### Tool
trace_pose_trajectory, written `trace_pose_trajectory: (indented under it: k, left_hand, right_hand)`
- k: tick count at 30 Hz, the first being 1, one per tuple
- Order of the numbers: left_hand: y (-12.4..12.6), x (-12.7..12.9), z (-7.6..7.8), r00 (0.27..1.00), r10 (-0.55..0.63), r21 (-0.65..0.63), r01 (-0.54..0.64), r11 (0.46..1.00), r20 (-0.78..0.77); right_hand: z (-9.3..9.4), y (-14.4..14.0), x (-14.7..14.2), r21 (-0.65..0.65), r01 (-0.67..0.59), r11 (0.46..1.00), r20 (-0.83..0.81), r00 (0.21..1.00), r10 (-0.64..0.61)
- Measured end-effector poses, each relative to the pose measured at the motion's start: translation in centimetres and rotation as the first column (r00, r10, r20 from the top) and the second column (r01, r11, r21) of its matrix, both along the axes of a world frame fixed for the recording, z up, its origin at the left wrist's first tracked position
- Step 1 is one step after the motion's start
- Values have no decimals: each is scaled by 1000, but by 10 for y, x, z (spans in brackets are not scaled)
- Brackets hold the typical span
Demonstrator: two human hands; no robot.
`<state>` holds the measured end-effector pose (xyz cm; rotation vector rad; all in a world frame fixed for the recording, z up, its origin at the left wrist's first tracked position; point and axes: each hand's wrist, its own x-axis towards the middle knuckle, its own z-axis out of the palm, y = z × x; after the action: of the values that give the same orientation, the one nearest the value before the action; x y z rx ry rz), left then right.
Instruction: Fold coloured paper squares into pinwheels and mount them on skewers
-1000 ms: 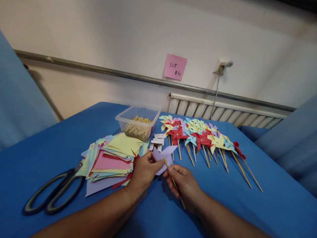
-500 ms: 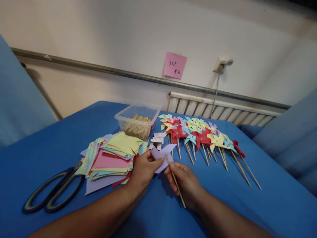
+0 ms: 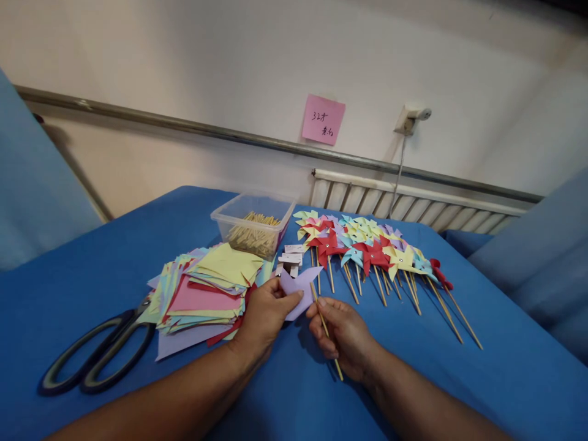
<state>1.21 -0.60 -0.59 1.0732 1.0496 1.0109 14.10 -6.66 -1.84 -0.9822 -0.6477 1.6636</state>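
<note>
Head view: pinching a folded piece of purple paper [image 3: 301, 283] in the left hand [image 3: 261, 312], thumb on top, and gripping a thin wooden stick [image 3: 324, 326] in the right hand [image 3: 342, 334], between thumb and fingers. So yeah, having both hands closed in narrow pinches. Holding the paper over the middle of the blue table [image 3: 505, 367], a bit toward the near side, with two pointy tips sticking up. Slanting the stick down toward the near right, top end right by the paper's right edge, but honestly not making out whether touching or just beside.

Seeing a messy stack of coloured paper [image 3: 209, 300] just left of the left hand, yellow on top. Spotting big dark-handled scissors [image 3: 128, 320] farther left, handles toward the near side. Noticing a clear plastic box [image 3: 225, 219] on the far side, full of short-looking sticks [image 3: 257, 229], plus some small white pieces [image 3: 291, 257] between box and paper, too small to identify.

Getting a whole crowd of pinwheels [image 3: 374, 254] at far right, red, yellow, light blue and purple. Also catching a handwritten pink note [image 3: 323, 119] on the far wall, just above a metal rail [image 3: 243, 136].
</note>
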Motion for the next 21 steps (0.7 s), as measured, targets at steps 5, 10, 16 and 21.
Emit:
trace_pose_trajectory:
  k: [5,10,16,21]
  left_hand:
    - [-1,0,2,1000,2,5,-2,1000,-5]
    - [-1,-1,3,1000,-8,-16,8,1000,-3]
    - [-1,0,5,1000,9,-48,-9,999,17]
    - [-1,1,6,1000,13,-39,-13,999,14]
  right_hand:
    - [1,0,1,0,-10,1000,-6,1000,10]
    - [2,0,1,-19,-16,1000,4,1000,16]
    - [-1,0,-1,-21,-38,999,44,998,39]
    - [-5,0,-2,-2,-58,998,52,997,58]
